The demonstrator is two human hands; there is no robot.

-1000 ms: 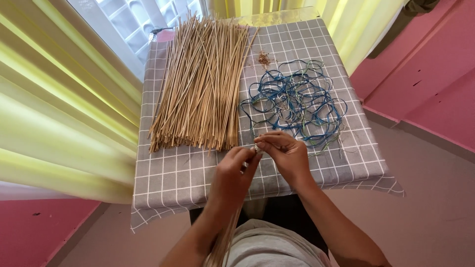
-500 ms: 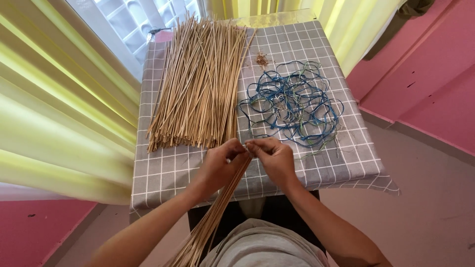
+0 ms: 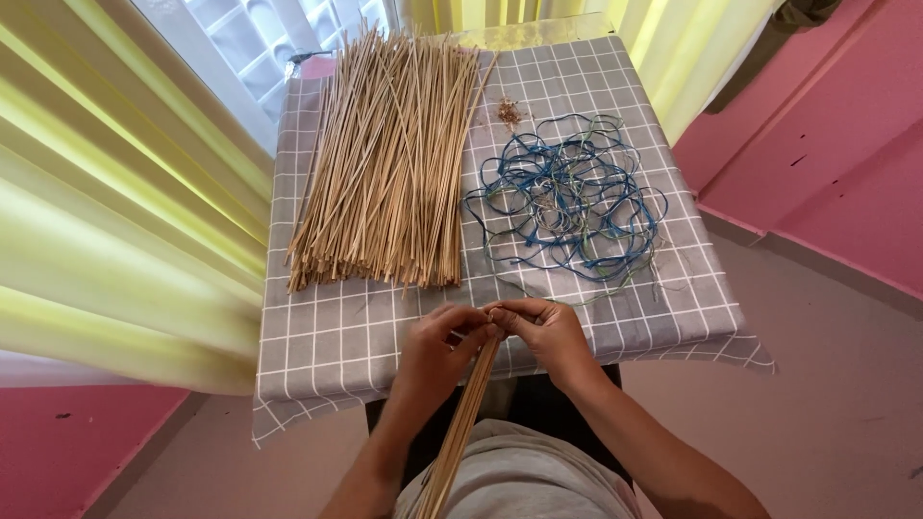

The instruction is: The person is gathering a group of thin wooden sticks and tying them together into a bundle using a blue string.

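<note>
A small bundle of thin sticks (image 3: 463,418) runs from the person's lap up to the near edge of the table, where the left hand (image 3: 435,354) and the right hand (image 3: 546,332) meet, both sets of fingers curled tightly around its top end. Just beyond the hands lies the grey checked tablecloth (image 3: 327,336), with a big pile of loose sticks (image 3: 385,168) on its far left. A tangle of blue string (image 3: 567,197) lies to the right, with yellow curtains (image 3: 115,221) hanging at the left.
</note>
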